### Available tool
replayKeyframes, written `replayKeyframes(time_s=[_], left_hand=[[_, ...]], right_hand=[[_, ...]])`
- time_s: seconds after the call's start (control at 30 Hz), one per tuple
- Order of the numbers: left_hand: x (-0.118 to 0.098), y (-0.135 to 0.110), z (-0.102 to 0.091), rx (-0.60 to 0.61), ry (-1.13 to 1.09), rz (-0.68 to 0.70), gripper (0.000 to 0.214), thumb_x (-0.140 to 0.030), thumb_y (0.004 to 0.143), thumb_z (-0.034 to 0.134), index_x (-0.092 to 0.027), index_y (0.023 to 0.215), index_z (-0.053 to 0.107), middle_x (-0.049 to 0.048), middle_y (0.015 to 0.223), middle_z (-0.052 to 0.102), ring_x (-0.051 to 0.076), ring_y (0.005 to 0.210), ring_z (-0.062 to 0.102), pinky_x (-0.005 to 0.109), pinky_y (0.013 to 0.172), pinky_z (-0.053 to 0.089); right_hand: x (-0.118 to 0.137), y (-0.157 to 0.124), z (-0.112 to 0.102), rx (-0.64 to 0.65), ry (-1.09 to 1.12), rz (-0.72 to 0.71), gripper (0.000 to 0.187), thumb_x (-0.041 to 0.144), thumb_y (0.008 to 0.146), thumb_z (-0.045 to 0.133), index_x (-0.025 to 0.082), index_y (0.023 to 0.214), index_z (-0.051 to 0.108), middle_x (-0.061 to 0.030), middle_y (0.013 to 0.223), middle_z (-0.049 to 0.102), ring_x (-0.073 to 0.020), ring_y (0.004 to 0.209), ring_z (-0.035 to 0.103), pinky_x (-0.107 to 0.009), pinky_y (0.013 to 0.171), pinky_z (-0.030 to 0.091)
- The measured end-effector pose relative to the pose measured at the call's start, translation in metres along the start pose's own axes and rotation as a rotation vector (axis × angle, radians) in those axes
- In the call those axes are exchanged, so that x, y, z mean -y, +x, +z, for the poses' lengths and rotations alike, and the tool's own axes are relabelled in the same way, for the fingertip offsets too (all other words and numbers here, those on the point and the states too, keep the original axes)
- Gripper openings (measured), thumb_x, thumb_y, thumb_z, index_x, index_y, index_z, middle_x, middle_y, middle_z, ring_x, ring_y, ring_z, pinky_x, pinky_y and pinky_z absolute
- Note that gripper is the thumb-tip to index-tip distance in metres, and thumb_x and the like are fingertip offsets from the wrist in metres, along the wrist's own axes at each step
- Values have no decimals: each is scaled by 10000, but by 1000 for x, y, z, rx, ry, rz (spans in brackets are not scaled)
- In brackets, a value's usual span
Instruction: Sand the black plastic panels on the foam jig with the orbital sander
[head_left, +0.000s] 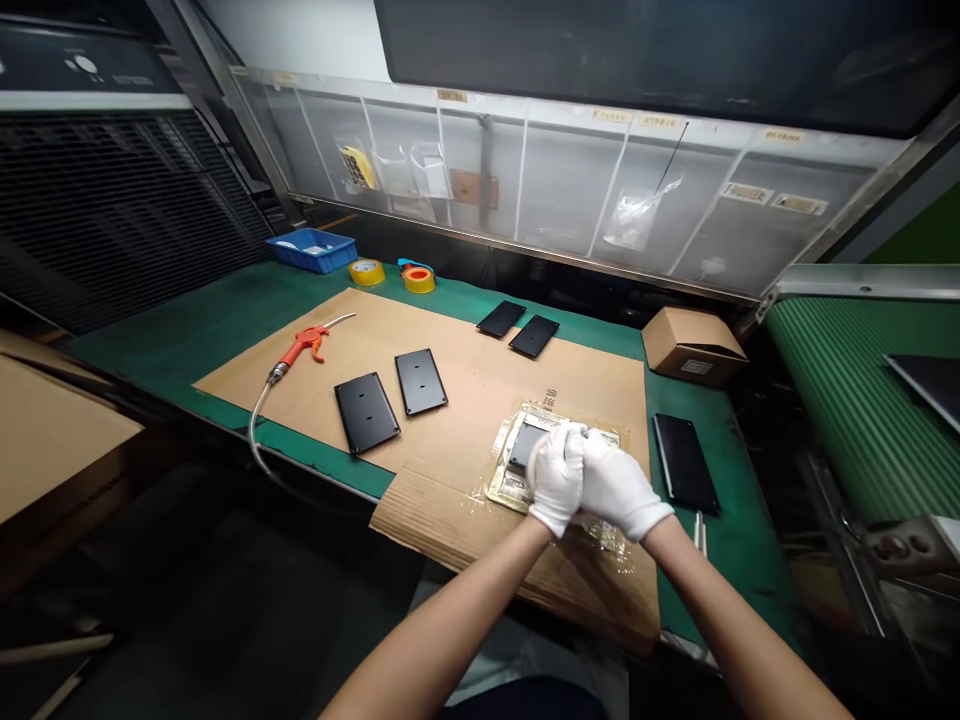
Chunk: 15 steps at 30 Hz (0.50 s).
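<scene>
My left hand [556, 482] and my right hand [619, 488], both in white gloves, are pressed together over a dark rectangular panel [527, 442]. The panel lies in a gold-edged frame [501, 482] that is taped to the cardboard. Curled fingers close my left hand, and a pale rounded edge shows at its left side. What it holds is hidden. My right hand is closed too, its fingers against the left one, and its grip is out of sight. The hands cover much of the panel.
Flat black panels [367, 412] lie on the cardboard sheet [480, 400], with another panel [685, 462] at right. An orange air gun [301, 345] with a hose sits at left. Behind are tape rolls [367, 271], a blue tray [313, 250] and a small carton [694, 345]. A green conveyor [862, 370] runs at right.
</scene>
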<state>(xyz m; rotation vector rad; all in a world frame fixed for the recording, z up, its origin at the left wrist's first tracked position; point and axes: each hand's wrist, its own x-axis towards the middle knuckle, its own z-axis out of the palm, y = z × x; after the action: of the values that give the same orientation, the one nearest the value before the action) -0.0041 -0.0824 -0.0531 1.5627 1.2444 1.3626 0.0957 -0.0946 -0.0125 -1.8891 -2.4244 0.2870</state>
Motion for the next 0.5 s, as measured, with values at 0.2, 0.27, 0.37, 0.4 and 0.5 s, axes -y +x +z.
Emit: replayKeyframes(time_s=[0.2, 0.27, 0.37, 0.4, 0.5], left_hand=[[19, 84, 40, 158, -46, -57, 275, -248, 1017, 444, -204, 852, 658, 115, 969, 742, 276, 979, 709, 449, 1018, 530], [25, 104, 51, 172, -43, -61, 287, -239, 1004, 469, -223, 763, 624, 104, 901, 731, 279, 926, 710, 440, 978, 544], [27, 106, 56, 182, -43, -65, 270, -234, 990, 496, -237, 746, 613, 91, 887, 730, 275, 915, 706, 431, 970, 544], [25, 98, 54, 179, -42, -61, 256, -237, 990, 495, -236, 771, 625, 91, 906, 736, 275, 929, 705, 432, 981, 539], [13, 61, 41, 156, -25, -48, 246, -275, 1013, 466, -227, 893, 676, 93, 992, 758, 265, 977, 708, 426, 1013, 530]], right_hand=[[-39, 62, -19, 46, 19, 223, 532, 359, 904, 577, 143, 1389, 545, -180, 1186, 683, -306, 1000, 711, -347, 839, 510], [-47, 75, -24, 54, 37, 233, 543, 365, 902, 589, 144, 1395, 542, -178, 1178, 697, -312, 1056, 702, -342, 864, 502], [-48, 74, -27, 46, 44, 234, 552, 369, 892, 603, 143, 1393, 541, -173, 1163, 704, -311, 1074, 698, -325, 850, 496], [-46, 67, -26, 38, 37, 238, 548, 368, 890, 603, 143, 1386, 543, -172, 1157, 700, -309, 1058, 703, -319, 831, 496], [-34, 32, -16, 17, 15, 273, 491, 346, 891, 579, 142, 1338, 561, -167, 1133, 682, -296, 962, 724, -308, 762, 490]])
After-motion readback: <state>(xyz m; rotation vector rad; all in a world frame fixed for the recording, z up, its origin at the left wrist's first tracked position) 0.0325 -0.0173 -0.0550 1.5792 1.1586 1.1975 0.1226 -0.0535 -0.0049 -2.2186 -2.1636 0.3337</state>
